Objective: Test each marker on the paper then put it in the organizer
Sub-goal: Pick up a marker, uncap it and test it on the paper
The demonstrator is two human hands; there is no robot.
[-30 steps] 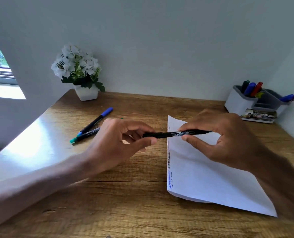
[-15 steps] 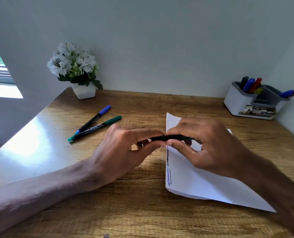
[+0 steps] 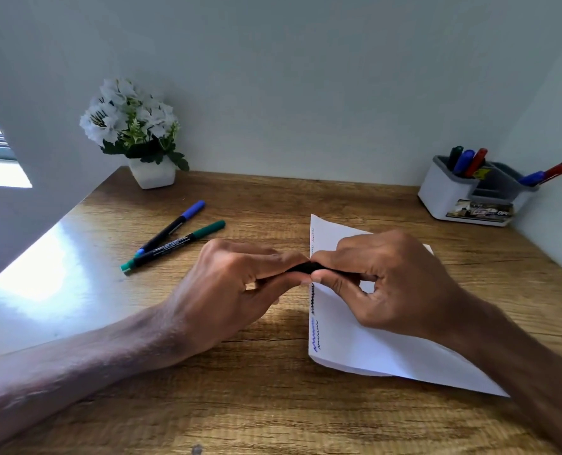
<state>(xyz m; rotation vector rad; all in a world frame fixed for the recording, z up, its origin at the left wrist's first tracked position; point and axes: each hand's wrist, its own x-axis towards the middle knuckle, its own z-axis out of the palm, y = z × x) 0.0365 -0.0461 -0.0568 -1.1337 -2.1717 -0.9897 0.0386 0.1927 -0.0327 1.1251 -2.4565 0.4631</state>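
Observation:
My left hand and my right hand meet fingertip to fingertip over the left edge of the white paper. Both pinch a black marker, of which only a short dark stretch shows between the fingers. Wavy test lines in blue and black run along the paper's left edge. A blue-capped marker and a green-capped marker lie on the desk to the left. The white and grey organizer stands at the back right with several markers in it.
A white pot of white flowers stands at the back left of the wooden desk. Walls close the desk in at the back and the right. Bright window glare lies on the desk's left part.
My two hands have come together along the black marker, so that most of its length is now covered. The view has tilted down a little.

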